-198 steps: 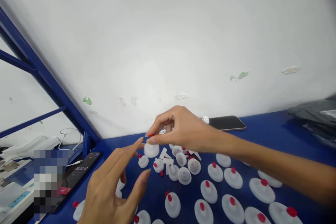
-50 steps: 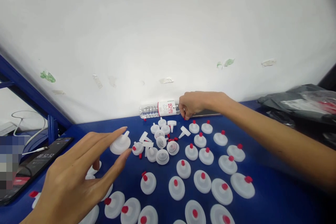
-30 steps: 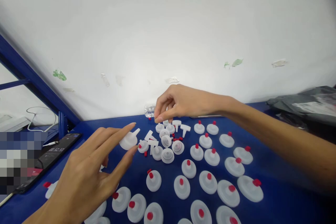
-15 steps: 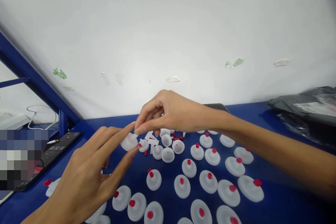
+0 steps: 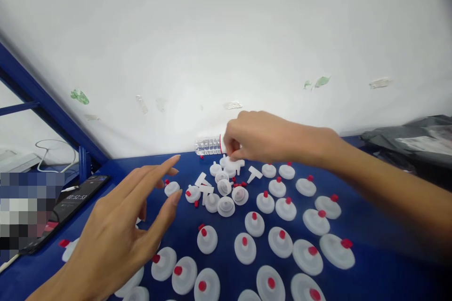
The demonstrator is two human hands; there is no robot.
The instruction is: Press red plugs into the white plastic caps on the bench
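Note:
My left hand (image 5: 123, 216) is open, thumb and fingers apart, with nothing between them. Just beyond its fingertips lies a white disc with a red cap (image 5: 172, 189). My right hand (image 5: 259, 138) has its fingers curled and pressed together over the back of a pile of white discs (image 5: 224, 186); what it pinches, if anything, is hidden. One pale disc (image 5: 231, 169) shows right under the right thumb. White T-shaped pieces (image 5: 254, 174) and small red caps (image 5: 240, 185) lie around the pile.
Several red-capped white discs (image 5: 245, 248) spread across the blue table (image 5: 226, 230). A clear bottle (image 5: 208, 146) lies by the wall, partly behind my right hand. At the left rests a phone (image 5: 74, 202); black plastic bags (image 5: 413, 146) are at the right.
My right hand has moved right, away from my left fingertips, to the back of the pile. The white disc between my hands is gone from there. The bottle has come into view.

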